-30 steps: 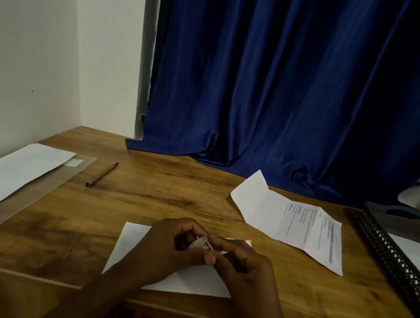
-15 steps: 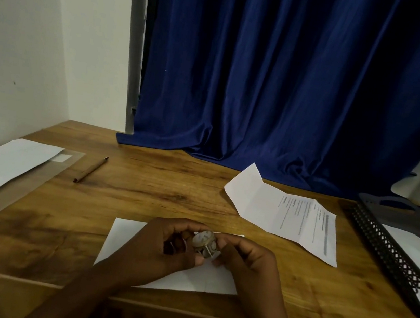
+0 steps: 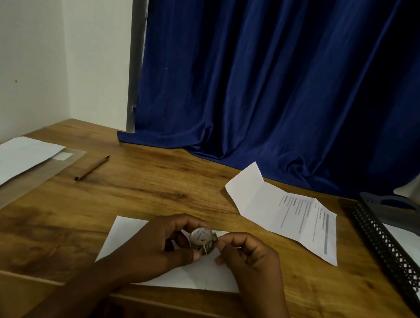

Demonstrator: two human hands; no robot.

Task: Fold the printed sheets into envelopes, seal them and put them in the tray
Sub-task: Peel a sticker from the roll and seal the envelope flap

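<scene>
On the wooden tabletop [image 3: 163,179], everything can be placed from the white envelope [image 3: 128,244] that lies flat near the front edge. Far to the left of it, by the wall, a long white sheet [image 3: 2,169] rests on a clear plastic sleeve [image 3: 49,177], and a brown pen [image 3: 92,168] lies between that sleeve and the envelope, further back. Directly over the envelope the left hand [image 3: 162,251] has its grip clenched on a small tape dispenser [image 3: 202,239] (a round roll with a serrated cutter at its lower edge), thumb below and fingers curled over the top. Just right of the dispenser, the right hand [image 3: 246,259] pinches at the dispenser's edge with thumb and forefinger; whether its grip has tape between the fingertips is too small to tell. Both hands hover above the envelope's middle, hiding part of it. Behind and to the right of the envelope a printed sheet [image 3: 289,214] lies half unfolded, creases showing, one blank panel lifting at its far end. Further right of the envelope, at the tabletop's edge, stands a black mesh tray [image 3: 380,234] with white paper [image 3: 416,247] inside. A dark blue curtain [image 3: 294,76] hangs behind everything.
</scene>
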